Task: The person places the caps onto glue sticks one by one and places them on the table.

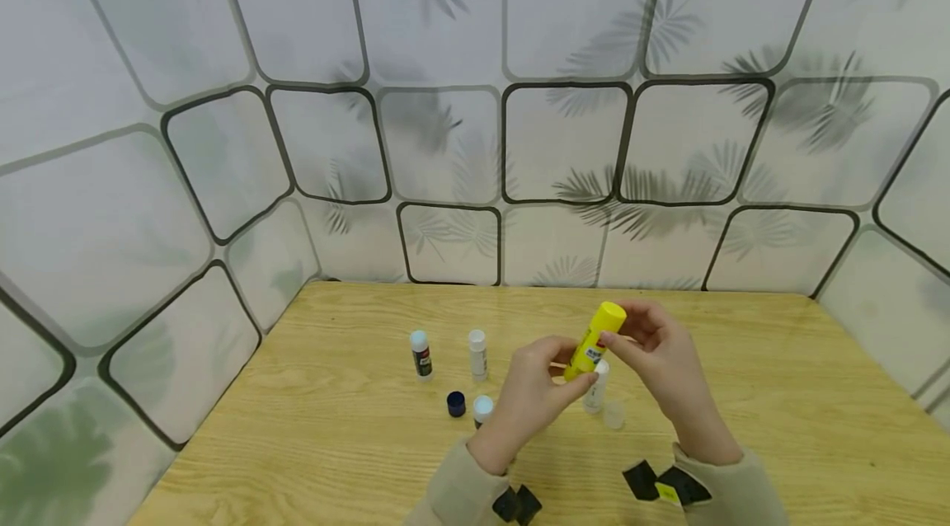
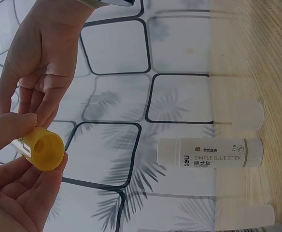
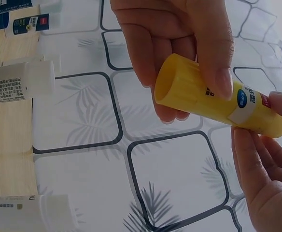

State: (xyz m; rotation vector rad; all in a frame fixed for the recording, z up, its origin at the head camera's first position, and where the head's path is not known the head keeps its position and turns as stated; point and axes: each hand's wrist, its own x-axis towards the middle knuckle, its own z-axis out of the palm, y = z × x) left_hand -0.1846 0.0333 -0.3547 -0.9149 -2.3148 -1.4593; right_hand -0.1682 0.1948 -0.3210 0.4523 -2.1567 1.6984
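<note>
A yellow glue stick (image 1: pixel 596 338) is held tilted in the air above the table between both hands. Its lower end is pinched by my left hand (image 1: pixel 529 387), thumb on one side and fingers on the other. My right hand (image 1: pixel 665 361) grips nearer the upper end, its thumb by the printed label. In the right wrist view, the end of the yellow tube (image 3: pixel 179 87) at the left hand shows a hollow rim. Behind the hands stands a white glue stick (image 1: pixel 596 396), partly covered, with a translucent cap (image 1: pixel 614 415) beside it.
On the wooden table (image 1: pixel 312 443) stand a dark-labelled glue stick with a pale blue top (image 1: pixel 421 356) and a white glue stick (image 1: pixel 478 357). A dark blue cap (image 1: pixel 456 404) lies near another pale-topped stick (image 1: pixel 483 408), half hidden by the left hand. A patterned curtain (image 1: pixel 445 155) surrounds the table.
</note>
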